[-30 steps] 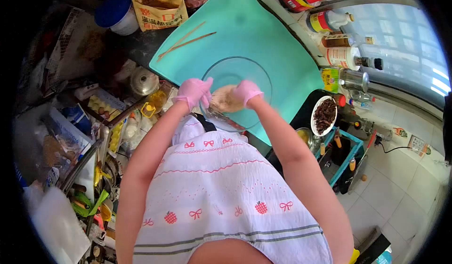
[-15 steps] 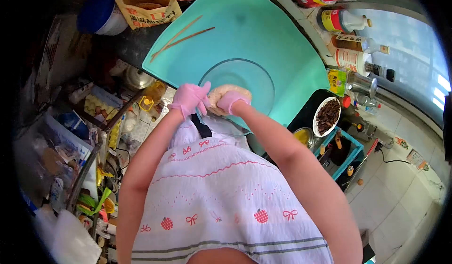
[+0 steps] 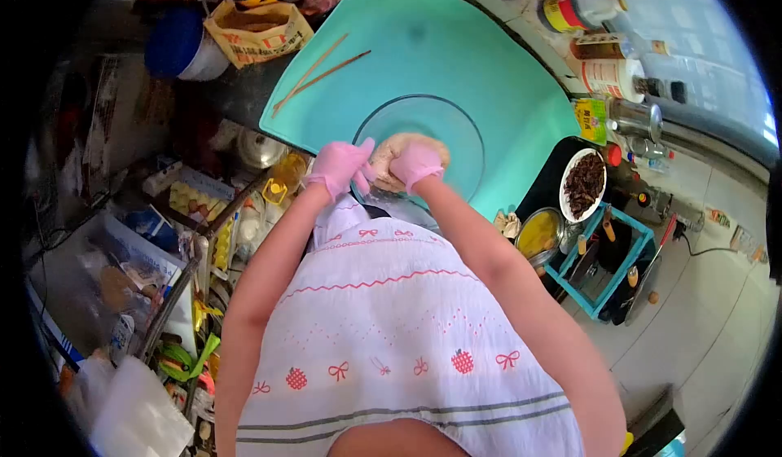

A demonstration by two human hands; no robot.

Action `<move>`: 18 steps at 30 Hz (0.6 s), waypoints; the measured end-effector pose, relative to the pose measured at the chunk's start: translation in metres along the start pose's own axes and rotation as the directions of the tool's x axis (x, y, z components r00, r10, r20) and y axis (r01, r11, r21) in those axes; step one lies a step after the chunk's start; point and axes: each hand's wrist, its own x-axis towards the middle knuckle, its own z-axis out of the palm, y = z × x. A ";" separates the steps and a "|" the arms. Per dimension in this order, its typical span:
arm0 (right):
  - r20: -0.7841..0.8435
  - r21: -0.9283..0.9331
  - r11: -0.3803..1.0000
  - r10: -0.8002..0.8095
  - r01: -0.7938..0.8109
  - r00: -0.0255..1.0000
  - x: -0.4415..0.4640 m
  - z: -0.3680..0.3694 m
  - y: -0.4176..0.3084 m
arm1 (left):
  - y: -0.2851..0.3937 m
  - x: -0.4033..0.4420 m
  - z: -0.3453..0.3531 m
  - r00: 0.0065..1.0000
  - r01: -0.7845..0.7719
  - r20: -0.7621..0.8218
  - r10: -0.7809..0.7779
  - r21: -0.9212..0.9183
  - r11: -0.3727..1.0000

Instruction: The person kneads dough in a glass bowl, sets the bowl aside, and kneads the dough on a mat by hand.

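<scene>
Apparently I'm kneading: the dough (image 3: pixel 394 149) lies under my right hand (image 3: pixel 418 163), inside the glass bowl (image 3: pixel 464 149). Another press would call for a steady bowl. My right fingers touch dough, their closure hidden; whether my left hand (image 3: pixel 342 166), by the rim, grips, I can't tell.

Daylight brightens the right side of your kitchen.
You have a bright window (image 3: pixel 692 37) and pale tiling (image 3: pixel 676 335) to your right, and a crowded, dark-framed rack (image 3: pixel 228 214) in dimmer light to your left.
</scene>
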 end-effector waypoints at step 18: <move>0.045 -0.135 0.932 -0.334 0.337 0.941 0.025 -0.002 0.076 | -0.012 0.011 -0.008 0.992 -0.004 0.124 0.011 -0.053 0.999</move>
